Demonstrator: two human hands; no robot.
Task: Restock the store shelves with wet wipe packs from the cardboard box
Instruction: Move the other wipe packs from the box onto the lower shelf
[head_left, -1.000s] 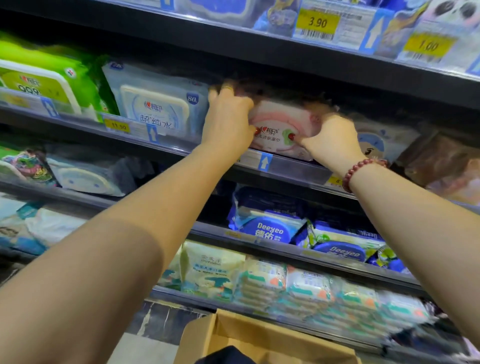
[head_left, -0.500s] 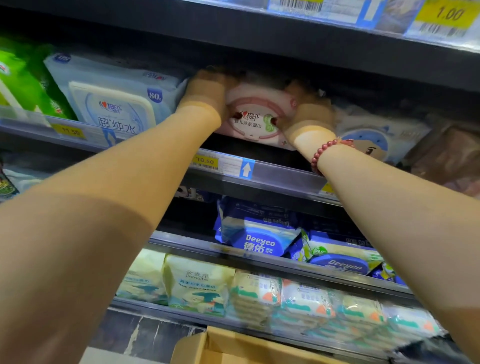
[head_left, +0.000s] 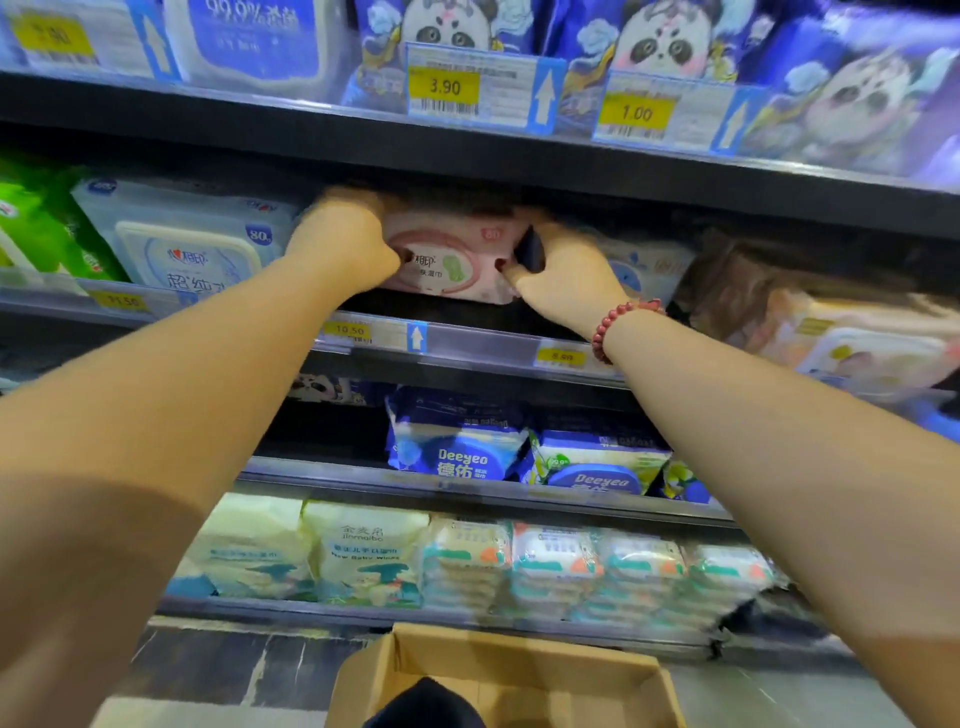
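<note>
A pink wet wipe pack (head_left: 457, 260) with a round pink lid sits on the second shelf (head_left: 467, 348) from the top, between a pale blue pack and a white one. My left hand (head_left: 345, 244) grips its left end and my right hand (head_left: 563, 275), with a red bead bracelet at the wrist, grips its right end. Both arms reach up and forward to it. The open cardboard box (head_left: 511, 675) stands on the floor below, at the bottom centre; its inside is mostly hidden by a dark shape at the frame edge.
A pale blue 80-count pack (head_left: 187, 239) and green packs (head_left: 36, 228) lie left of the pink one. Panda-print blue packs (head_left: 660, 41) fill the top shelf behind price tags. Blue Deeyeo packs (head_left: 457, 441) and rows of baby wipes (head_left: 363, 556) fill the lower shelves.
Both hands stay on the pink pack on the shelf. The view has tilted up, bringing the top shelf's packs and price tags into sight.
</note>
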